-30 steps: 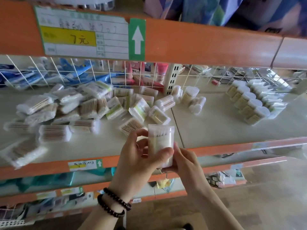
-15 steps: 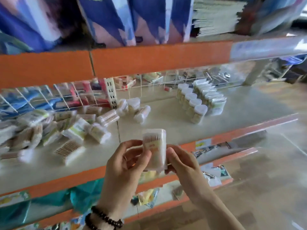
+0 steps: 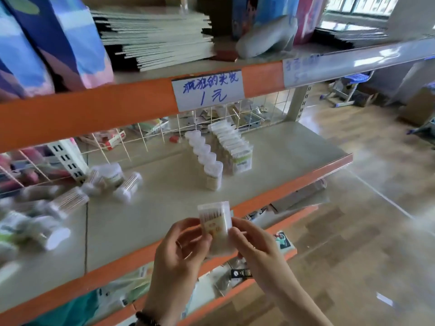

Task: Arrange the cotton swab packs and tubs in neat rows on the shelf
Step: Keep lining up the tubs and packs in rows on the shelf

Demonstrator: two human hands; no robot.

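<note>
A clear cotton swab tub (image 3: 215, 223) stands upright in front of the shelf's orange edge (image 3: 294, 184). My left hand (image 3: 181, 252) pinches its left side with thumb and fingers, and my right hand (image 3: 256, 248) holds its right side. On the beige shelf (image 3: 164, 208), two neat rows of upright tubs (image 3: 213, 170) and flat-lidded tubs (image 3: 235, 147) run back toward the wire grid. Loose tubs and packs (image 3: 70, 198) lie tumbled and blurred on the left part of the shelf.
A white wire grid (image 3: 211, 121) backs the shelf. The upper shelf carries stacked notebooks (image 3: 155, 36) and a handwritten price label (image 3: 208, 90). Lower shelves hold small packets (image 3: 240, 274). Wooden floor (image 3: 353, 243) lies to the right.
The view has swung right and up, so the loose pile slid left and the neat rows moved toward the centre. Both hands still hold the tub in front of the shelf edge.
</note>
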